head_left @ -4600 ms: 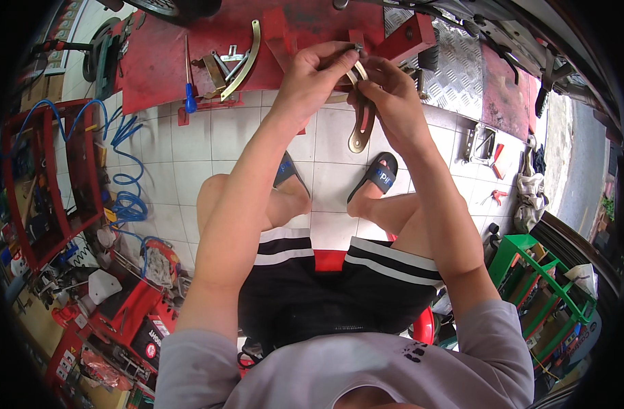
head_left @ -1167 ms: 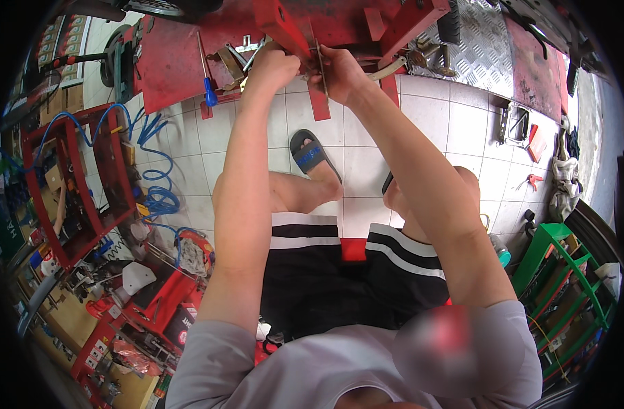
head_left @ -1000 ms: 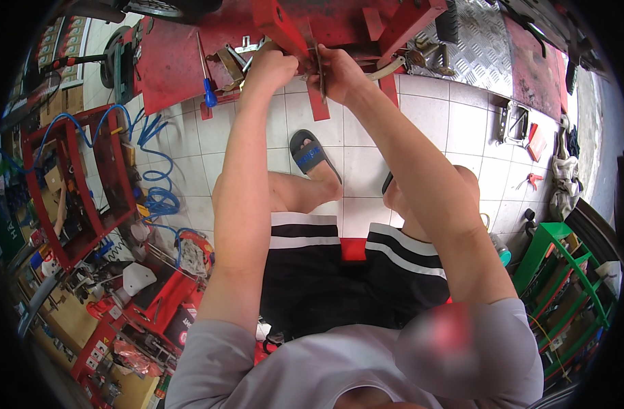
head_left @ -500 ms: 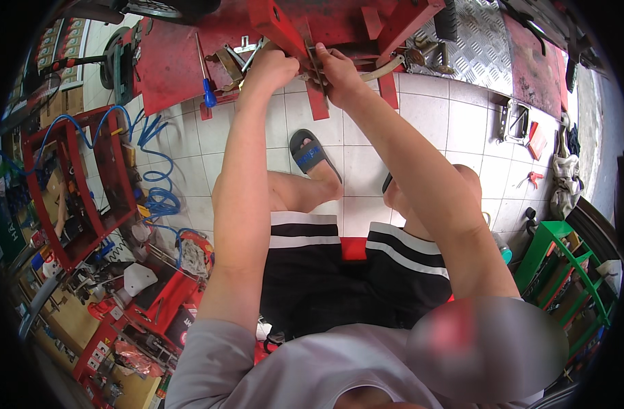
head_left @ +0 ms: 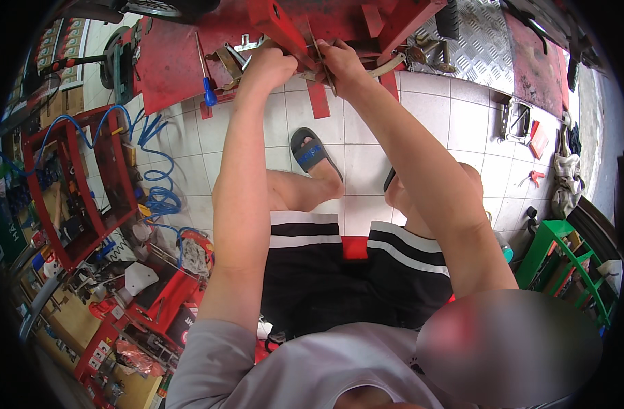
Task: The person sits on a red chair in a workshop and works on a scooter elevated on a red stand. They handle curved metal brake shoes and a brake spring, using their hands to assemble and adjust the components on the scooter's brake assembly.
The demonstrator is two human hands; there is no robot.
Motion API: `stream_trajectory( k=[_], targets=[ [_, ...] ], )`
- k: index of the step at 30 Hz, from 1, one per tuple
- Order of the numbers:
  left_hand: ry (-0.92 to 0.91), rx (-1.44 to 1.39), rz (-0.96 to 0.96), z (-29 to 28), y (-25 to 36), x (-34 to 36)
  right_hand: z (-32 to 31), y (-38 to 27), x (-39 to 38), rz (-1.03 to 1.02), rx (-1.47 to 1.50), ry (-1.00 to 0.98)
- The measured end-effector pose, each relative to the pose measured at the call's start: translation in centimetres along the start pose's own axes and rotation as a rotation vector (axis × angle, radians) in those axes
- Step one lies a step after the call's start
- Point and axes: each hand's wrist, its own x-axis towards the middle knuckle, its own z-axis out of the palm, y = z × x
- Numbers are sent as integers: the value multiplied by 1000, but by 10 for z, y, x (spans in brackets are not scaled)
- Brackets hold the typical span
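Observation:
My right hand [head_left: 344, 66] pinches a thin, narrow metal strip [head_left: 332, 86] beside a red upright post [head_left: 282, 31]. The strip runs away from me past the post, and its exact kind is unclear. My left hand [head_left: 270, 69] is curled into a closed grip left of the post. What its fingers hold is hidden under the hand. A pale curved lever [head_left: 388, 67] shows just right of my right hand. To the left, a blue-handled screwdriver [head_left: 208, 92] lies across the edge of the red bench [head_left: 165, 65], with metal parts [head_left: 228, 61] close by.
Tread plate [head_left: 486, 51] covers the bench's right part, with metal fittings [head_left: 435, 54] beside it. White tiles [head_left: 370, 160] lie below, around my sandaled foot [head_left: 312, 153]. A coiled blue hose [head_left: 163, 201] and red frame [head_left: 70, 184] stand left, a green rack [head_left: 564, 262] right.
My right hand and the thin metal strip have shifted slightly away from me, past the post. The left hand stays closed in nearly the same place.

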Motion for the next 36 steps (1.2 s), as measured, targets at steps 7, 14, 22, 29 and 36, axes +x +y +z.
stream_trajectory(
  k=[7, 14, 22, 29, 36],
  targets=[
    [-18, -31, -32, -2, 3, -1, 3, 3, -5, -129, -5, 34],
    [7, -9, 18, 0, 5, -3, 2, 2, 0, -63, 69, 26],
    [-13, -64, -48, 2, -4, 2, 1, 1, -3, -61, 14, 0],
    [-23, -75, -29, 2, 0, 2, 1, 0, 2, -215, -188, 54],
    [0, -85, -56, 1, -2, 0, 4, -4, -4, -8, 13, -1]
  ],
)
